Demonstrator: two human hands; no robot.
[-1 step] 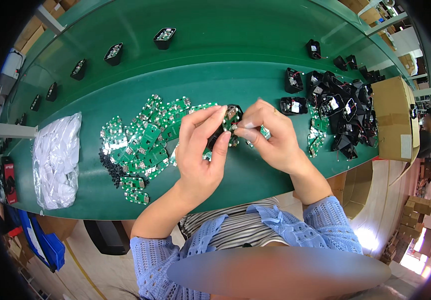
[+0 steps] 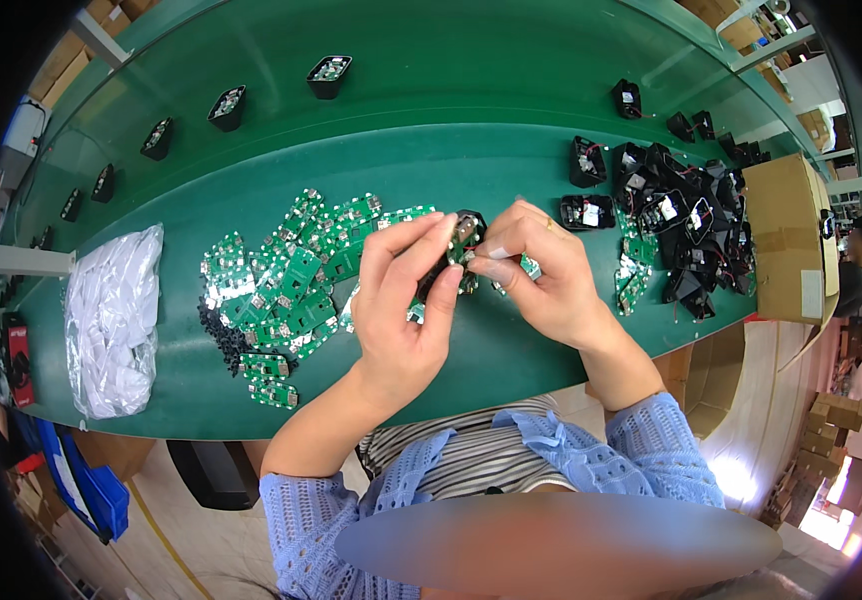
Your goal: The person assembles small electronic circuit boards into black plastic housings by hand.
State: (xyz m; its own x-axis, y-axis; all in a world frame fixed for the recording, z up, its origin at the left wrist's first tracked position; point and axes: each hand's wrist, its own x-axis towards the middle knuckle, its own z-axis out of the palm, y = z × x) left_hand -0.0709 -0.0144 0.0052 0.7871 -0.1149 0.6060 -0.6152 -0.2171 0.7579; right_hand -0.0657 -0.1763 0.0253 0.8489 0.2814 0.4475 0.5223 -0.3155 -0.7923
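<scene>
My left hand (image 2: 401,295) is closed round a small black plastic housing (image 2: 432,277), tilted in front of me above the bench. A green circuit board (image 2: 460,243) sits at the housing's opening, against my left fingertips. From the other side my right hand (image 2: 543,268) meets it, thumb and forefinger pinched at the board's edge. A bit of red wire shows by that pinch; what exactly the right fingertips hold is hidden. Left of my hands, loose green circuit boards (image 2: 301,272) lie in a spread pile, partly covered by my left hand.
Black housings with wires (image 2: 693,215) are heaped at the right beside a cardboard box (image 2: 783,240). Several filled housings (image 2: 228,108) stand along the back. A clear bag of white parts (image 2: 114,320) lies far left. Small black pieces (image 2: 221,335) border the board pile.
</scene>
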